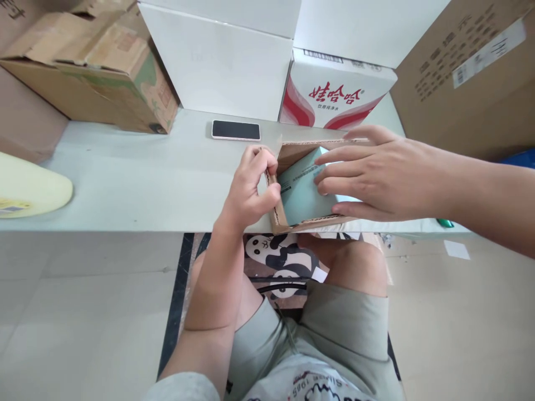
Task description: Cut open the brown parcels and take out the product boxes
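A small open cardboard box (279,218) sits at the near edge of the pale table (137,178). Inside it lies a pale teal packet (298,192) with small print. My left hand (251,186) pinches the box's left wall, fingers curled closed on the cardboard. From the right, my right hand (365,172) reaches over the box. Its fingers are stretched out flat, pressing on the teal packet and hiding the right part of it.
A phone (236,130) lies face up behind the box. Behind it stand a white carton (221,61) and a red-and-white printed carton (334,92). Brown cartons (104,72) sit at far left, a large one (472,78) at right. A cream oval object (29,186) lies left.
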`<state>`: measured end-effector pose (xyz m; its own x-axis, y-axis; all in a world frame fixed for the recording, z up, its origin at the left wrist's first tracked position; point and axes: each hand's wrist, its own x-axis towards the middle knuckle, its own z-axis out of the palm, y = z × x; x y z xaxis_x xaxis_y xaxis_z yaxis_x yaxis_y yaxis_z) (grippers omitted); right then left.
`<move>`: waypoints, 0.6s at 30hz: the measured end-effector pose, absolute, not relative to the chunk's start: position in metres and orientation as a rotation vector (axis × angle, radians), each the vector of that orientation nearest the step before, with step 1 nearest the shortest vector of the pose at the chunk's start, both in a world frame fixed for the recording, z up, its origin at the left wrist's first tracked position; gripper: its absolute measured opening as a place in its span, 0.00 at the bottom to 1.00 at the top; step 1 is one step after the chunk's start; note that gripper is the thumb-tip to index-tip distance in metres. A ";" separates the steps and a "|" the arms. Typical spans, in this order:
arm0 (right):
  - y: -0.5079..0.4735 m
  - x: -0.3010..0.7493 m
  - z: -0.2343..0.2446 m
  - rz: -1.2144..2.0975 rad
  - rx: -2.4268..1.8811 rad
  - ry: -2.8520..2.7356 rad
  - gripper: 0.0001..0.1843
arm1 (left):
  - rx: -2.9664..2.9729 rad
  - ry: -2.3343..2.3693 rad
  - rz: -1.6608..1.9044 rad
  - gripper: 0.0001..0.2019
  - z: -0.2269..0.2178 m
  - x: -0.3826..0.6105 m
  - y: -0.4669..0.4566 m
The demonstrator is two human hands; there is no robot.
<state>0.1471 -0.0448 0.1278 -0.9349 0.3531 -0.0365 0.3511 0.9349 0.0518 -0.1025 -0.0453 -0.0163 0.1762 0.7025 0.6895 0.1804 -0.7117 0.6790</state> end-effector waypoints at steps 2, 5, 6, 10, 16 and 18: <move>-0.047 0.158 0.129 0.074 0.599 3.044 0.21 | 2.039 0.815 1.554 0.09 -0.020 -0.098 -0.045; -0.050 0.166 0.127 0.055 0.702 3.017 0.19 | 2.030 0.797 1.582 0.10 -0.022 -0.087 -0.045; -0.051 0.167 0.125 0.026 0.754 3.006 0.18 | 2.021 0.792 1.591 0.10 -0.022 -0.084 -0.045; -0.048 0.164 0.118 -0.078 1.039 2.980 0.12 | 2.017 0.802 1.551 0.11 -0.017 -0.075 -0.045; -0.034 0.170 0.116 -0.276 1.049 2.830 0.35 | 2.014 0.836 1.492 0.11 -0.011 -0.077 -0.048; -0.032 0.173 0.116 -0.312 1.002 2.792 0.38 | 2.008 0.829 1.474 0.10 -0.010 -0.078 -0.049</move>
<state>0.1727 -0.0325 0.1163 -0.7632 0.6084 -0.2176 0.6415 0.7539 -0.1418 -0.0776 -0.0492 -0.0100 0.2242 0.7286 0.6472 0.1747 -0.6834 0.7088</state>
